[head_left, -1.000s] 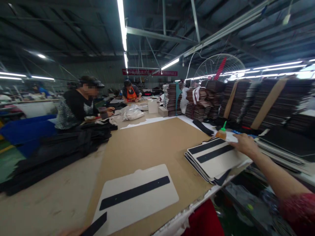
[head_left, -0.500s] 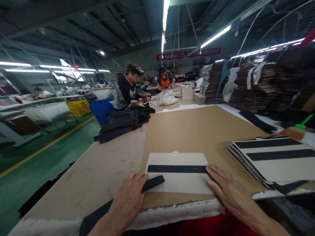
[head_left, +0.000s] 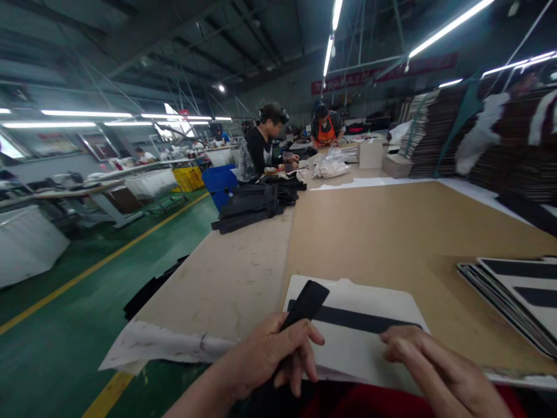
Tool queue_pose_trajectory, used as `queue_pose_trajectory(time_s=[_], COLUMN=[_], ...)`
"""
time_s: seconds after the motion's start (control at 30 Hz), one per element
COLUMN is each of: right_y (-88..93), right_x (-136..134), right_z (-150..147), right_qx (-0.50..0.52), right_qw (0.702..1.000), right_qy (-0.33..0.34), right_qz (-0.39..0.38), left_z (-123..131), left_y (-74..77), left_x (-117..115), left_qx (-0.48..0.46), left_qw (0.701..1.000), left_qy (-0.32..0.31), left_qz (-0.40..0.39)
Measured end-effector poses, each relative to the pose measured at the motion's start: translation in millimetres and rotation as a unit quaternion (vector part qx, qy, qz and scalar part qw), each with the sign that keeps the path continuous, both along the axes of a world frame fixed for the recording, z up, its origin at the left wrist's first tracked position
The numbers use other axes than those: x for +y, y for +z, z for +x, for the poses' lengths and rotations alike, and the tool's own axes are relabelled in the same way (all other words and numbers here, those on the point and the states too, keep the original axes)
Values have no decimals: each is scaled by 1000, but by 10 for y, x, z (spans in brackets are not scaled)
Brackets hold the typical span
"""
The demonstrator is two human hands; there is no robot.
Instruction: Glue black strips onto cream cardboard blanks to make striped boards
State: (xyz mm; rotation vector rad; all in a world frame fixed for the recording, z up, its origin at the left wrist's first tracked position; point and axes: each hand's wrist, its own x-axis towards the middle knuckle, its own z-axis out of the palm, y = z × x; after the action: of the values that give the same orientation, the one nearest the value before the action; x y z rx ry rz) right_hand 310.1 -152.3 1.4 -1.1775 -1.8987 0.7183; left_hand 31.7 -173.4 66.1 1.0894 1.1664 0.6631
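A white panel (head_left: 369, 348) with rounded corners lies near the table's front edge, a black strip (head_left: 357, 319) running across it. My left hand (head_left: 278, 351) is closed round a bundle of loose black strips (head_left: 308, 302), whose upper end is raised over the panel's left part. The bundle's lower end hangs below that hand. Over the right part of the panel is my right hand (head_left: 429, 363), fingers curled in near the end of the flat strip. Whatever its fingertips may pinch is hidden.
A stack of similar striped panels (head_left: 509, 307) sits at the right. Black strips lie piled (head_left: 252, 203) on the left of the table (head_left: 369, 232). Farther back are a clear plastic bag (head_left: 331, 164), a white box (head_left: 369, 154) and two people working.
The view has swung left. My left hand has lifted the black strips off the panel and tilted them up. My right hand has gone from lying flat at the panel's edge to curled fingers.
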Motion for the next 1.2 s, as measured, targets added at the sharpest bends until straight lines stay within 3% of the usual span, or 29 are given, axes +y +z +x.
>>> queue_pose_trajectory(time_s=[0.13, 0.3, 0.5, 0.67, 0.9, 1.03, 1.2], right_y=[209, 210, 138, -7, -138, -118, 29], right_x=[28, 57, 31, 16, 63, 36, 4], right_z=[-532, -702, -697, -728, -715, -697, -700], right_qx=[74, 98, 35, -66, -127, -82, 35], right_qw=[995, 992, 996, 970, 949, 963, 994], right_qy=[-4, 24, -12, -44, -78, -62, -66], right_qz=[-62, -80, 87, 228, 279, 248, 81], left_z=[205, 285, 338, 398, 437, 463, 487], left_y=[-186, -302, -350, -339, -389, -359, -344], left_x=[89, 106, 118, 127, 137, 129, 114], left_qx=[-89, -95, -83, -67, -61, -41, -37], left_qw=[996, 995, 996, 997, 998, 999, 999], left_qy=[-13, -10, 18, 32, 21, 22, 9], left_qz=[-11, -12, -10, -3, -6, 2, 0])
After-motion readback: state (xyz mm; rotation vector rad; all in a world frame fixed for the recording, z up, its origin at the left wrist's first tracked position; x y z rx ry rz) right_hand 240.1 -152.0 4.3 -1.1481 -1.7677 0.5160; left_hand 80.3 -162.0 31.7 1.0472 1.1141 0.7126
